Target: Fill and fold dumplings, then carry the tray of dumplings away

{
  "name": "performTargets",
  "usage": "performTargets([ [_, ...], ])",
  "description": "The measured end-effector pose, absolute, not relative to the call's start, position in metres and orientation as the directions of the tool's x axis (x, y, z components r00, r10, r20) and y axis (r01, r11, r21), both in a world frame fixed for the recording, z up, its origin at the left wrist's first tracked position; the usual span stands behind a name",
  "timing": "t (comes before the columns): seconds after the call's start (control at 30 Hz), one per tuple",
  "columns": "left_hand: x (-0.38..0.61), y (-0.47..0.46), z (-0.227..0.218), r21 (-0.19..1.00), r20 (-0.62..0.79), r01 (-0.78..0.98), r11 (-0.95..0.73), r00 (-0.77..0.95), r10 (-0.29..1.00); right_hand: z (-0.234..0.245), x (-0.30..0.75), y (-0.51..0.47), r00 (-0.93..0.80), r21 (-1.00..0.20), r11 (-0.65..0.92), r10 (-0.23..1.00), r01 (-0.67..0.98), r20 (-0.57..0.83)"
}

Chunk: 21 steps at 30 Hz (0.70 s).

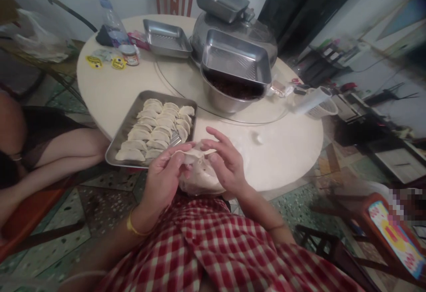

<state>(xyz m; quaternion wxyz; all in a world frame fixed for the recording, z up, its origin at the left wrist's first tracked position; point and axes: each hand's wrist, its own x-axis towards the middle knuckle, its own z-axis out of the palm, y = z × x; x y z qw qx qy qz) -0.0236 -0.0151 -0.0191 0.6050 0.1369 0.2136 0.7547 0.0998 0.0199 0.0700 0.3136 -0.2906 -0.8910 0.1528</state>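
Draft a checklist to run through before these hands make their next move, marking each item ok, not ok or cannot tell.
1. Dough wrapper held by both left hand and right hand: ok.
2. Wrapper edge sealed all round: cannot tell; fingers cover part of it.
3. Bare spot in the tray of dumplings: ok, a ribbed patch shows near its right side.
4. Bowl contents fully in view: not ok; a metal pan blocks part.
5. Wrapper clear of the plastic bag below: cannot tell; they overlap in this view.
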Motion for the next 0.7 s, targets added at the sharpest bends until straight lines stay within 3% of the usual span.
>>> performTargets([
  [0.2, -0.027, -0.017, -0.003, 0.437, -0.043, -0.897, -0.064, -0.092, 0.995, 0.070, 0.098, 0.009, -0.665, -0.320, 0.856, 0.517, 0.406, 0.539],
  [0.43, -0.021, -0.017, 0.000, 0.500, 0.000, -0.857, -0.128, -0.148, 0.989, 0.070, 0.101, 0.007, -0.625, -0.138, 0.866, 0.448, 0.480, 0.639],
  [0.57, -0.020, -0.015, 0.001, 0.525, 0.040, -0.834, -0.167, -0.172, 0.984, 0.071, 0.105, 0.006, -0.578, -0.158, 0.847, 0.471, 0.508, 0.667],
  [0.7, -0.017, -0.013, -0.001, 0.596, 0.077, -0.792, -0.131, -0.106, 0.991, 0.072, 0.108, 0.002, -0.546, -0.270, 0.836, 0.523, 0.477, 0.655],
])
